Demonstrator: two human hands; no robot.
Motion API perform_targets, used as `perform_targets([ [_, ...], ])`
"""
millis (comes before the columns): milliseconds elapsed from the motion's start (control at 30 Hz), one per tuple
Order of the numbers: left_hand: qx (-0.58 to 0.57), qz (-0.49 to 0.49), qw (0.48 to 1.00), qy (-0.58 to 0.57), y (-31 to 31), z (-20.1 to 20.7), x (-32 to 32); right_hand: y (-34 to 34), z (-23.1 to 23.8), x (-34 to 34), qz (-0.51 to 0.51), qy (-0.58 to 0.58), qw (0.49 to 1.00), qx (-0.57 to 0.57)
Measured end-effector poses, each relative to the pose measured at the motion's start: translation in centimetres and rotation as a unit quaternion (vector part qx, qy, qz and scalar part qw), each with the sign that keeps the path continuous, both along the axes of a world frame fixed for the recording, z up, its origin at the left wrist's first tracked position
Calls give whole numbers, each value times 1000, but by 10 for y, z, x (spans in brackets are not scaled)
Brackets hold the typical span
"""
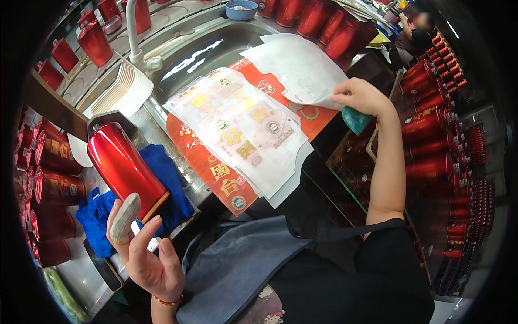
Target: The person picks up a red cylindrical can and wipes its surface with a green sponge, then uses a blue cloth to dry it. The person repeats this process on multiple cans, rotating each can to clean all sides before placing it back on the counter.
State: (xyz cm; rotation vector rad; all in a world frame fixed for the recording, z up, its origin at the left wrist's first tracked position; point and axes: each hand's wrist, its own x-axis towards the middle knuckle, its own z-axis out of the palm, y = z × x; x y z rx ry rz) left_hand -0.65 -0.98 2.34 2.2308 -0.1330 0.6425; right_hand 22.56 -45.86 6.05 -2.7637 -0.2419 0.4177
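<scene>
My right hand is closed, pinching the corner of a thin white paper sheet that curls up beside the sink. A teal scraper juts out below the same hand, apparently held in the palm. My left hand is raised with its fingers apart and holds nothing; a pale finger cot covers one finger. Just beyond it a glossy red bottle lies tilted on a blue cloth. Printed decal sheets with gold and green designs lie stacked on a red printed sheet.
Behind the sheets is a metal sink holding water, with a faucet at its left. A blue bowl sits at its far edge. Red bottles crowd the right and left sides. A person works at the far right.
</scene>
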Motion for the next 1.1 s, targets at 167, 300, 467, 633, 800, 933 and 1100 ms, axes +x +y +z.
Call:
perform_targets([
  [167, 9, -5, 1000, 15, 2, -2, -1, 13, -19, -13, 33, 68, 997, 12],
  [300, -4, -8, 1000, 14, 2, -4, 0, 12, -28, -16, -17, 48, 997, 59],
  [467, -14, -7, 1000, 17, 3, -5, 0, 9, -29, -18, -72, 57, 985, 144],
  [633, -25, -10, 999, 21, 2, -6, 0, 4, -34, -15, -94, 75, 978, 173],
  [800, -32, -9, 999, 22, 2, -7, -1, 1, -33, -12, -110, 125, 968, 186],
  [933, -28, -12, 999, 20, 2, -6, -1, -3, -33, -10, -105, 164, 961, 195],
  [1100, -24, -12, 999, 22, 2, -6, -1, 0, -36, -12, -64, 158, 969, 178],
])
